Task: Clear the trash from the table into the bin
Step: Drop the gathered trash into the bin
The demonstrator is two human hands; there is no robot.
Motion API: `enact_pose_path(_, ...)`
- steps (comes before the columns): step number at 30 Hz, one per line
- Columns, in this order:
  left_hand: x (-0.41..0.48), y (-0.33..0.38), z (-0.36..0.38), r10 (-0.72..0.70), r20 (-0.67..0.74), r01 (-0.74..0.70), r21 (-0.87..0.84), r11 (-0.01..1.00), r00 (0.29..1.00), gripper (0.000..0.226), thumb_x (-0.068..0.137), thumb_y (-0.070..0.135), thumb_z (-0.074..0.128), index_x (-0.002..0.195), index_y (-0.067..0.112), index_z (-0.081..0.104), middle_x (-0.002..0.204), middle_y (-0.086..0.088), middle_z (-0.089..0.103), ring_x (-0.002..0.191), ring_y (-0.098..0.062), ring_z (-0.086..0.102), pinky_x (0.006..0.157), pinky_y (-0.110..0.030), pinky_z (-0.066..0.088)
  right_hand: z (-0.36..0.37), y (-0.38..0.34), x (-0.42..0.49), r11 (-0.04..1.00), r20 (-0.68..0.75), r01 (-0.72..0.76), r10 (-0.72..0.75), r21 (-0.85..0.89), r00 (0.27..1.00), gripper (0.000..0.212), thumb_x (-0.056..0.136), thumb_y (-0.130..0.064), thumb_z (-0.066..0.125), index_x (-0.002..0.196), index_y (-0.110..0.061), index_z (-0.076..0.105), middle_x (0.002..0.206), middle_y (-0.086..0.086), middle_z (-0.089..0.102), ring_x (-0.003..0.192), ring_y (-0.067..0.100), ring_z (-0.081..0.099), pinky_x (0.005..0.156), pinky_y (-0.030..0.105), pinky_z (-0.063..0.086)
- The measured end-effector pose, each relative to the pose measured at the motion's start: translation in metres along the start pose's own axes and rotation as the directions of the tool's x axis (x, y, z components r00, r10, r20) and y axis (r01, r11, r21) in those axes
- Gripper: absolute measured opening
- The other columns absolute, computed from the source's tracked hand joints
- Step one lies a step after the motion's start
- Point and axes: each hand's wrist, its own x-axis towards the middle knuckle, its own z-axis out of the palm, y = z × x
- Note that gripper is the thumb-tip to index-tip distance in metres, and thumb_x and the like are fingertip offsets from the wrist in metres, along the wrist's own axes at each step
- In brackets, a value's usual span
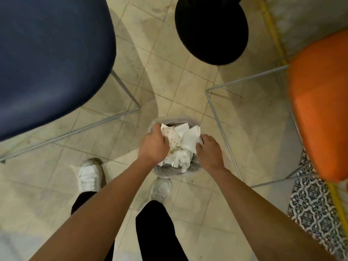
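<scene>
Item: paper trash (180, 140), heaped in the mouth of the lined bin (169, 173) on the floor, your left hand (153, 146) grip curled on it, your right hand (209, 151) grip hidden, state untellable; step: stuffing; next, probably press down, release.

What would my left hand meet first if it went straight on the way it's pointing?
The crumpled paper trash it grips: your left hand points down into the bin, so that wad and the pile under it come first. How deep the pile goes is unclear.
</scene>
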Motion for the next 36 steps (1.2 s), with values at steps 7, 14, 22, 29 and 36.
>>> enact_pose_path(7,0.015,-0.016,0.052,-0.059,0.069,0.050,0.132,0.990,0.996,0.028,0.091,0.010,0.042,0.117,0.006,0.033,0.114,-0.023,0.057,0.107,-0.040,0.052,0.085,-0.042,0.038,0.031,0.014,0.015,0.998,-0.028,-0.026,0.025,-0.048,0.999,0.033,0.093,-0.012,0.051,0.124,-0.016,0.044,0.111,0.010,0.065,0.102,0.031,0.061,0.079,0.037,0.048)
enact_pose_path(14,0.029,-0.036,0.081,0.034,0.183,-0.089,0.300,0.950,0.983,0.039,0.087,0.000,0.043,0.123,0.005,0.031,0.121,-0.017,0.052,0.112,-0.034,0.042,0.087,-0.039,0.038,0.062,0.027,0.028,0.995,-0.002,0.020,-0.021,-0.101,1.000,0.040,0.093,-0.008,0.051,0.129,-0.021,0.042,0.115,0.007,0.065,0.104,0.027,0.061,0.080,0.036,0.048)
enact_pose_path(22,0.043,-0.048,0.102,0.051,0.132,-0.096,0.369,0.925,0.990,0.055,0.085,-0.004,0.050,0.136,0.006,0.031,0.133,-0.016,0.043,0.122,-0.032,0.043,0.096,-0.037,0.042,0.085,0.033,0.039,0.996,0.047,0.063,-0.061,-0.058,0.997,0.045,0.092,0.000,0.047,0.131,-0.022,0.041,0.109,0.008,0.065,0.099,0.022,0.061,0.072,0.030,0.046)
enact_pose_path(29,0.042,-0.049,0.096,0.091,0.043,-0.100,0.269,0.958,0.995,0.052,0.087,0.000,0.055,0.135,0.010,0.035,0.130,-0.012,0.046,0.117,-0.028,0.048,0.093,-0.033,0.044,0.079,0.031,0.038,0.995,0.079,0.084,-0.080,-0.055,0.994,0.041,0.093,-0.021,0.054,0.133,-0.023,0.043,0.125,0.002,0.060,0.118,0.021,0.053,0.091,0.037,0.047)
enact_pose_path(36,0.027,-0.037,0.057,0.168,-0.020,-0.163,0.138,0.977,0.986,0.045,0.090,0.012,0.055,0.132,0.011,0.040,0.132,-0.012,0.048,0.117,-0.028,0.051,0.093,-0.035,0.045,0.056,0.009,0.030,0.982,0.023,0.144,-0.142,-0.121,0.990,0.042,0.092,-0.032,0.054,0.133,-0.022,0.048,0.130,0.000,0.056,0.124,0.020,0.044,0.099,0.036,0.041)
